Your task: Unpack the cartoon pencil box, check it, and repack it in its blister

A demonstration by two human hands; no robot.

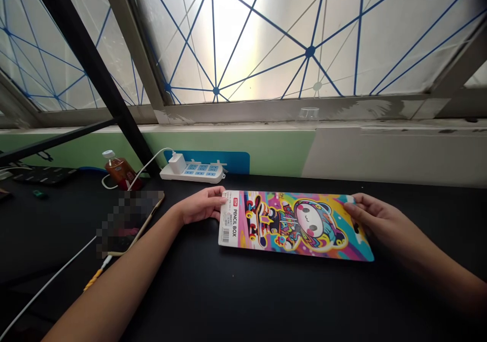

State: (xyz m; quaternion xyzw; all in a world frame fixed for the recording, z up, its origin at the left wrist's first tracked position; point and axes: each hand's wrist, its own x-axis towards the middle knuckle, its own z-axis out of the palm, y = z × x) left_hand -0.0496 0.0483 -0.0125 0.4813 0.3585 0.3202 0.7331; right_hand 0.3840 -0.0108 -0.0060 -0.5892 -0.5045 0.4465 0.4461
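Left hand (201,207) and right hand (375,219) lightly pinch the short ends of the pencil box (292,223); it looks light, stiff and slick.

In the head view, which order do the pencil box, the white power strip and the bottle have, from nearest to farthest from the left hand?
1. pencil box: its left end is in the left hand.
2. power strip: just behind the hand, by the wall.
3. bottle: farther left, at the back.
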